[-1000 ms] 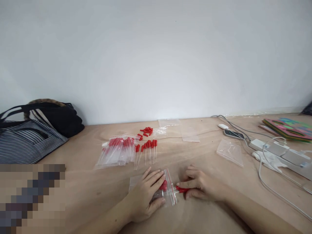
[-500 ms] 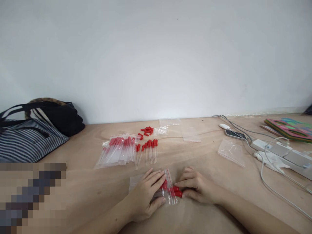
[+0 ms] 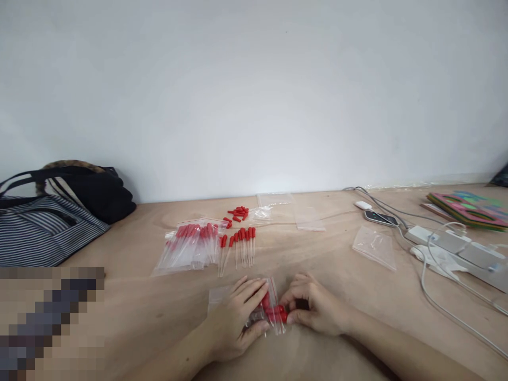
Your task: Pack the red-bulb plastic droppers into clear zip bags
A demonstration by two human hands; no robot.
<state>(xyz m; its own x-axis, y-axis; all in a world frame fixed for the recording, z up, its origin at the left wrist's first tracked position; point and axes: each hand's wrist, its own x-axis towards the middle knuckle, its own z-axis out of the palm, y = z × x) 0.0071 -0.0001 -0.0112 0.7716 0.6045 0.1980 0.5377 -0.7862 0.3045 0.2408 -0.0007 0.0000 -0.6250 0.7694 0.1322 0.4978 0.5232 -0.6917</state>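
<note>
A clear zip-lock bag with a red line along its mouth lies near the table's front, under my left hand. My left fingers stretch over the bag and the thumb presses its near side, holding it down. Inside are droppers with red rubber bulbs, the bulb ends lying at the bag's mouth on the right; their tubes are mostly hidden by my left hand. My right hand is curled at these bulbs, thumb and fingertips closed against them. Just beyond, a row of loose droppers lies on the table.
Filled bags of droppers lie left of the row. Behind are loose red bulbs, thin clear tubes and flat bags. Another bag, a power strip and cables are right; a striped bag stands left.
My right hand has moved slightly left, and the red bulbs have slid further into the bag's mouth. The left hand stays on the bag. The view has shifted a little.
</note>
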